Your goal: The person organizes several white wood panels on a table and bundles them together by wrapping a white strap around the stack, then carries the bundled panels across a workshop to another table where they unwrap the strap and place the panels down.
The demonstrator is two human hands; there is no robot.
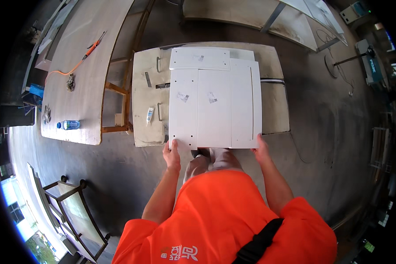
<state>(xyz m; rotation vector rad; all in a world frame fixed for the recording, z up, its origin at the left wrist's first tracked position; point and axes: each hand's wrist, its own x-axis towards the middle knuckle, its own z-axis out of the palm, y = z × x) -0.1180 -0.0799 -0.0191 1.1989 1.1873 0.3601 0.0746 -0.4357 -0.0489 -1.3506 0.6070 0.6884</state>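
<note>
Panels: a group of white panels [214,119] lies flat between the two hands and reaches away from them; whether the boards are joined cannot be told.
Support: the surface [149,137] carries the panels beyond both hands, its near edge roughly level with them; the boards probably lie flat so that their weight is borne.
Grip spacing: the hands take opposite near corners, presumably to keep the broad load level and square.
Left hand: the left hand [173,157] is partly closed on the near-left corner, thumb over the top face beside the drilled holes, fingers mostly hidden at the edge.
Right hand: the right hand [262,152] is likewise partly closed on the near-right corner; its underside contact cannot be seen.
Arms: both forearms run forward from the body, bent at the elbow and spread to the panels' width.
Tube: a white tube [150,115] lies beyond and left of the left hand, apart from the panels, perhaps kept within reach.
Handle: a bar handle [159,112] lies between tube and panels, also beyond the left hand.
Bottle: a bottle [71,125] lies on its side, well left of the left hand.
</note>
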